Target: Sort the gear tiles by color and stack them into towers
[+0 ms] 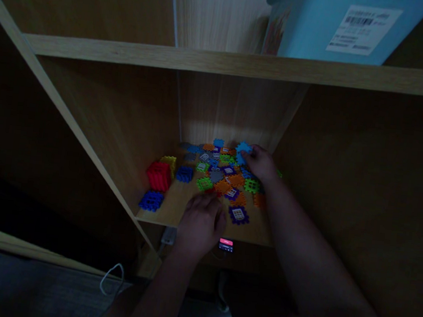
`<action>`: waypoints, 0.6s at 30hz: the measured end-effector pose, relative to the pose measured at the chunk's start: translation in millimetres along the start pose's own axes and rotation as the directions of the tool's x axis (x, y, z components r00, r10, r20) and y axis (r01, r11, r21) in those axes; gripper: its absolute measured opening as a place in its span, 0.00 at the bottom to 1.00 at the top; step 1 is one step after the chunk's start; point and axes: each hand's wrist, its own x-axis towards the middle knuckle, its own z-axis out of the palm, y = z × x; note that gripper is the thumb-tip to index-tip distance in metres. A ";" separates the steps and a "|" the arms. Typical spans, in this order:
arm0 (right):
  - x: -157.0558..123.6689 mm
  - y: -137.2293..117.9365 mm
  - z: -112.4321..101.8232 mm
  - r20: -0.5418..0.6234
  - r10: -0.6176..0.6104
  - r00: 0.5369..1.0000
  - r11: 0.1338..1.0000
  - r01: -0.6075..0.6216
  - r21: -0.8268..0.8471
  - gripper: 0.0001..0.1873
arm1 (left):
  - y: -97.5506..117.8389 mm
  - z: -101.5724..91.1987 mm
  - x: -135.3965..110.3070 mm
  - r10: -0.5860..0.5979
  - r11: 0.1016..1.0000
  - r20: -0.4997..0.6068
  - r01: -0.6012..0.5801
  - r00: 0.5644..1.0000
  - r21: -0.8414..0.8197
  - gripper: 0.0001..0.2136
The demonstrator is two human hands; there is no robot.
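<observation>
The right hand (260, 163) reaches over the back of a heap of interlocking plastic waffle blocks (224, 180), its fingers (249, 153) touching a blue block (242, 151); whether they grip it I cannot tell; the left hand (200, 223), fingers curled, sits at the heap's front, just beside a purple block (238, 214); any hold is hidden; a red block cube (159, 175) stands left of the heap on the wooden shelf (177, 200).

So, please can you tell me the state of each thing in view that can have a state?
right hand, gripping a blue plastic piece
left hand, fingers curled, nearest the loose pieces
loose plastic pieces, scattered and overlapping
red plastic cube, assembled, standing
blue plastic block, assembled
small device, screen lit
</observation>
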 end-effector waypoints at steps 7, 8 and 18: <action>-5.5 -14.4 -6.9 0.074 0.009 0.997 0.998 -0.014 0.062 0.18 | 0.8 -1.0 0.6 -0.011 1.000 0.010 0.011 1.000 0.007 0.05; -7.0 -18.0 -8.2 0.098 0.012 0.995 0.996 -0.020 0.086 0.18 | 0.5 -0.6 0.5 -0.013 1.000 0.007 0.013 1.000 0.006 0.06; -24.2 -51.9 -2.6 0.683 -0.193 0.705 0.840 -0.241 0.486 0.22 | 0.3 3.7 -2.1 -0.087 0.996 -0.054 0.085 0.995 -0.032 0.13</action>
